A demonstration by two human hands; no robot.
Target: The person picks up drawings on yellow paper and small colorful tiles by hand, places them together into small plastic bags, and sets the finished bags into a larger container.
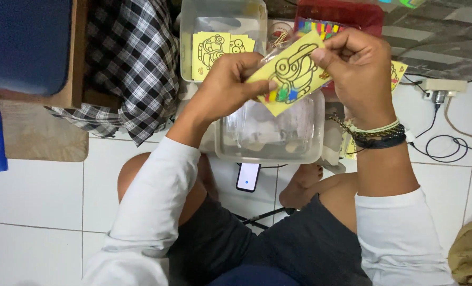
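Pinching a yellow card (291, 71) by opposite edges, left hand (230, 85) and right hand (355, 66) both closed on it; clear tub (270, 151) just below; white floor (40, 196) open at left.

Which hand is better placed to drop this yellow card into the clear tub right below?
Probably the left hand: it pinches the yellow outlined picture card at its lower end, directly above the clear plastic tub; the right hand holds the top corner.

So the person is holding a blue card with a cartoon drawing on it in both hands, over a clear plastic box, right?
Not quite. The card is yellow, not blue, with a black cartoon outline and small coloured patches along its lower edge. The rest is right: the head view shows the left hand and the right hand both holding it, over the clear plastic box.
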